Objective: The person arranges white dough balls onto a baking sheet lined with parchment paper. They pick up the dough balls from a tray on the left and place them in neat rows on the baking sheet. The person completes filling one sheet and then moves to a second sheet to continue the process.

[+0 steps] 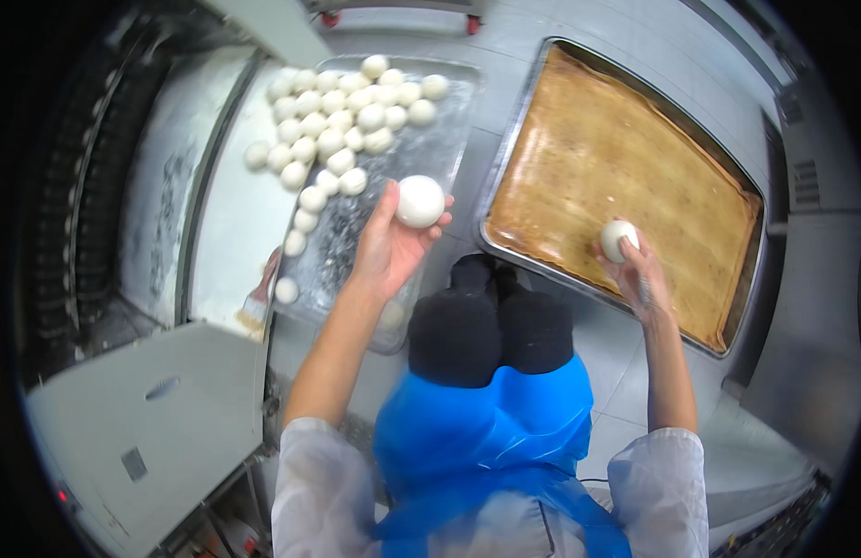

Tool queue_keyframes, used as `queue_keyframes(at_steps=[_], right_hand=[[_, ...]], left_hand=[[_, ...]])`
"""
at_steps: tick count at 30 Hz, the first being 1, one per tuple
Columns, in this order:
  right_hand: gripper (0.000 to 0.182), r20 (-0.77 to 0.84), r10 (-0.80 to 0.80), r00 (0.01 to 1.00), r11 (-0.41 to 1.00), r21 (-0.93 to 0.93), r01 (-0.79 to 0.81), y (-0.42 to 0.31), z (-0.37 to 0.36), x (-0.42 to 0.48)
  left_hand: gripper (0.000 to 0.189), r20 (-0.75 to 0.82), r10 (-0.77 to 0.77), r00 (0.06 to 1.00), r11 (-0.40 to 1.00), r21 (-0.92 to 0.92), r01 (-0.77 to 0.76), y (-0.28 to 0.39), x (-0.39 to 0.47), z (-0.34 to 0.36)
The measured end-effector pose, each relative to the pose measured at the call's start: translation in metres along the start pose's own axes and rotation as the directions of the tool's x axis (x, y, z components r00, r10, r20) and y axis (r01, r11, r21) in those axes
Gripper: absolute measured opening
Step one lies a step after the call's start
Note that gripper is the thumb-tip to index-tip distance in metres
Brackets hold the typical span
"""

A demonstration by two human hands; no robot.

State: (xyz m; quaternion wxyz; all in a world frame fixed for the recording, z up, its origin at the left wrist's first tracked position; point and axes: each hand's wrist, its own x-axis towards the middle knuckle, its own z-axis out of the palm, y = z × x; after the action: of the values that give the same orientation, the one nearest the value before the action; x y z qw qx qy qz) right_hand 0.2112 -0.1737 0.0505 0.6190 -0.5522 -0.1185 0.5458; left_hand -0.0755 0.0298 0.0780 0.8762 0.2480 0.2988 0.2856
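My left hand grips a smooth white dough ball, held up between the floured metal tray and my body. In my right hand is another white dough ball, over the near part of a large metal baking tray. A yellow-brown, glossy sheet lines that tray, and no other balls show on it. Many more dough balls crowd the far end of the floured metal tray on my left, some reaching onto the white machine ledge beside it.
A brush with pale bristles lies on the white ledge of a machine at left. Beyond it runs a dark ribbed part. A light-coloured panel stands at lower left. Red casters of a cart show at the top.
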Motion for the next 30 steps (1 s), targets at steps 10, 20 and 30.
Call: queue_keyframes(at_steps=[10, 20, 30], right_hand=[[0.067, -0.047, -0.073, 0.996, 0.981, -0.181, 0.064, 0.005, -0.031, -0.008], [0.055, 0.168, -0.373, 0.912, 0.330, -0.895, 0.300, 0.005, -0.002, 0.002], [0.051, 0.382, -0.406, 0.830, -0.176, -0.924, 0.339, 0.005, 0.002, 0.010]], left_hand=[[0.051, 0.191, -0.209, 0.959, 0.916, 0.382, 0.124, -0.050, 0.076, 0.074], [0.050, 0.460, -0.127, 0.879, -0.157, 0.866, -0.476, -0.078, 0.084, 0.085], [0.051, 0.580, -0.065, 0.812, -0.350, 0.749, -0.563, -0.066, 0.087, 0.061]])
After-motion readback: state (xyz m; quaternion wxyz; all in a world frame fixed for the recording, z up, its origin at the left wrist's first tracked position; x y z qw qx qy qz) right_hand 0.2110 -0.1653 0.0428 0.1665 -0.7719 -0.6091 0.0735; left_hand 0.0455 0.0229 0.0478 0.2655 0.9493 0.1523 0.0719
